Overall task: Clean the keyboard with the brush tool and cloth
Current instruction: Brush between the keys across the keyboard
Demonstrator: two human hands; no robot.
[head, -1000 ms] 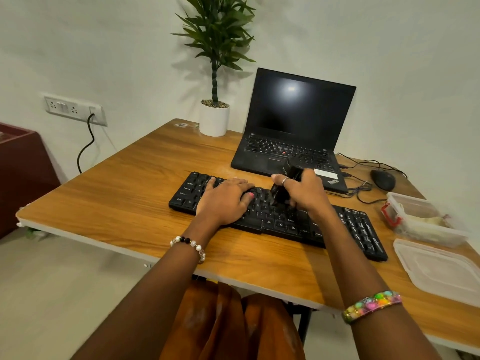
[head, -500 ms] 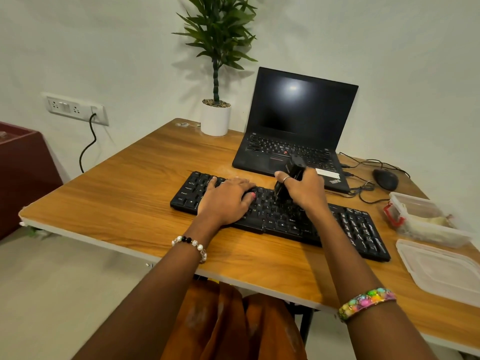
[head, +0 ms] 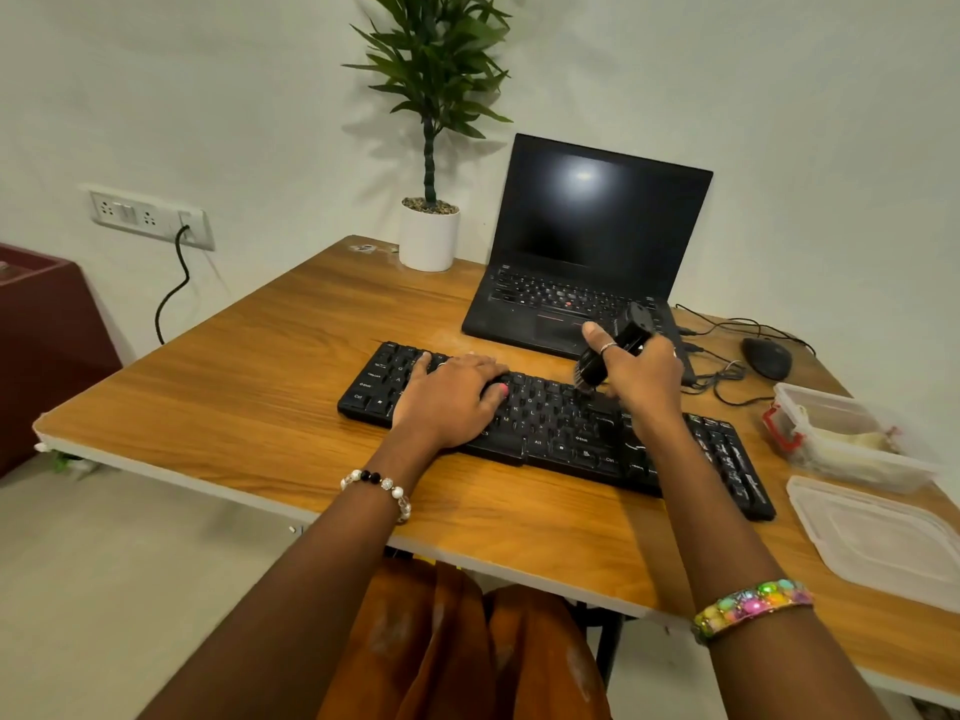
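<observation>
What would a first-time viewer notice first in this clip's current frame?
The two hands over the black keyboard at the desk's centre: the left hand lies flat on the keys, and the right hand grips a black brush, bristles down on the keys. Behind them stands an open laptop with a dark screen.

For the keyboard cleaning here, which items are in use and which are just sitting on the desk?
In use: keyboard, brush tool held in the right hand, left hand resting flat on the keys.

Lying about: laptop, potted plant, mouse, open plastic container, its lid.
</observation>
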